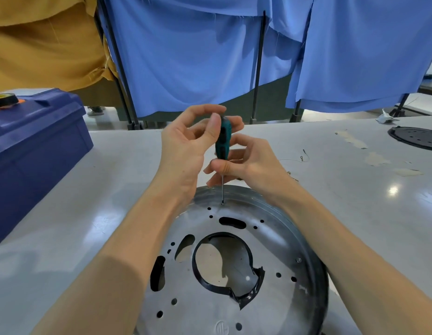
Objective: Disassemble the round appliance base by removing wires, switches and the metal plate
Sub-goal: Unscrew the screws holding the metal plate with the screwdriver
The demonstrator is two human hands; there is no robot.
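Note:
The round appliance base point(314, 240) lies near the table's front edge, its silver metal plate point(205, 308) facing up with several holes and a black-rimmed central opening. A green-handled screwdriver point(222, 139) stands upright, its tip on a screw point(222, 203) at the plate's far edge. My left hand point(186, 143) pinches the top of the handle with thumb and fingers. My right hand point(248, 163) grips the handle's lower end where the shaft begins. Another screw point(298, 260) sits on the plate's right side.
A blue toolbox point(36, 151) stands at the left with a roll of tape point(3, 99) on its lid. A black round part point(415, 137) lies at the far right. Loose thin wires point(304, 157) lie behind my right hand. Blue curtains point(198, 56) hang behind the white table point(101, 201).

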